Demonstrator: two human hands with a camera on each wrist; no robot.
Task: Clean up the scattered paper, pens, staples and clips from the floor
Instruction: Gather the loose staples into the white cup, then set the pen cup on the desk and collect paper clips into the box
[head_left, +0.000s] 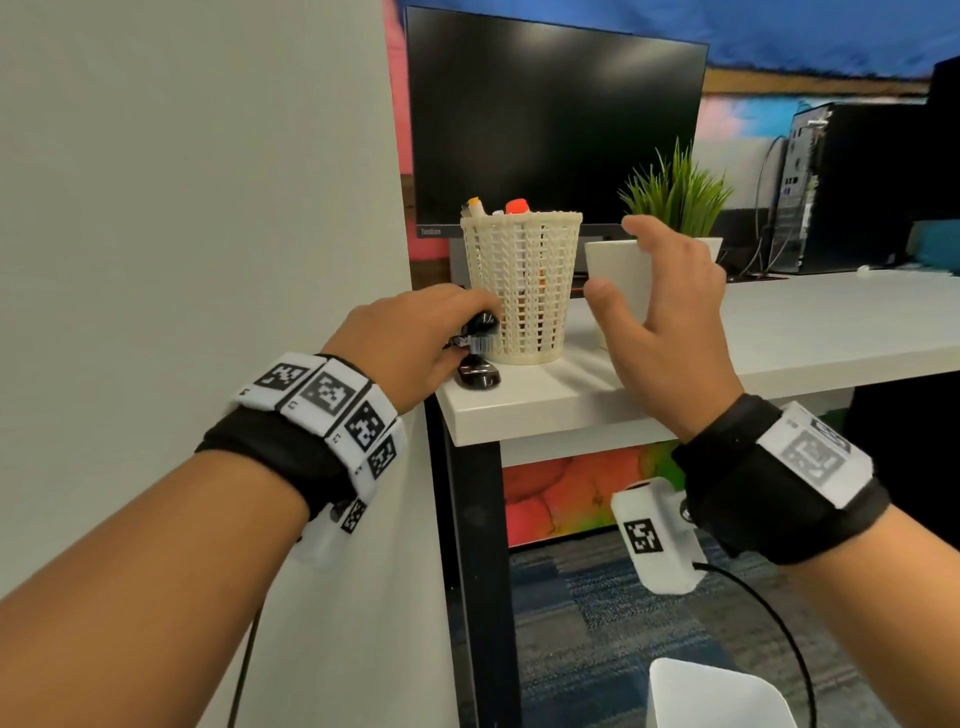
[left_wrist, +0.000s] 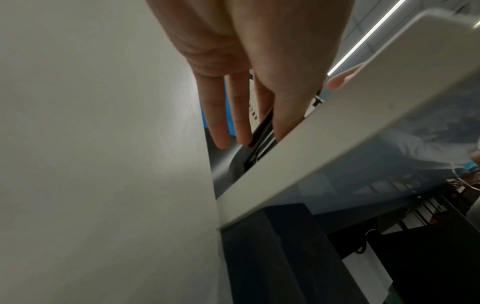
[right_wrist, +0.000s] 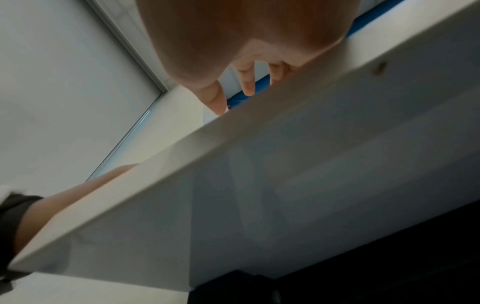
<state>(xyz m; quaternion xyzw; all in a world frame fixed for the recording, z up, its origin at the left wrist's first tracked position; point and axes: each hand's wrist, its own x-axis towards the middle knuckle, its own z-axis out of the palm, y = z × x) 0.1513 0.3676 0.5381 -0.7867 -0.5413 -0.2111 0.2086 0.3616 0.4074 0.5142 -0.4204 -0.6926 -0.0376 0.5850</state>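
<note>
Black stapler (head_left: 478, 358) at table's (head_left: 779, 332) front-left corner, just beside cream mesh basket (head_left: 522, 288), base resting on tabletop. My left hand (head_left: 410, 340) grips its raised top arm, fingers (left_wrist: 221, 115) curled over it. Marker caps, orange and red, poke above basket rim. My right hand (head_left: 660, 312) hovers spread and relaxed, holding nothing, in front of white pot (head_left: 618, 275) with green plant. Dark monitor (head_left: 556, 119) behind.

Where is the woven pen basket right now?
In the head view, the woven pen basket stands on the desk's left end, before the monitor, between the left hand and white pot.
</note>
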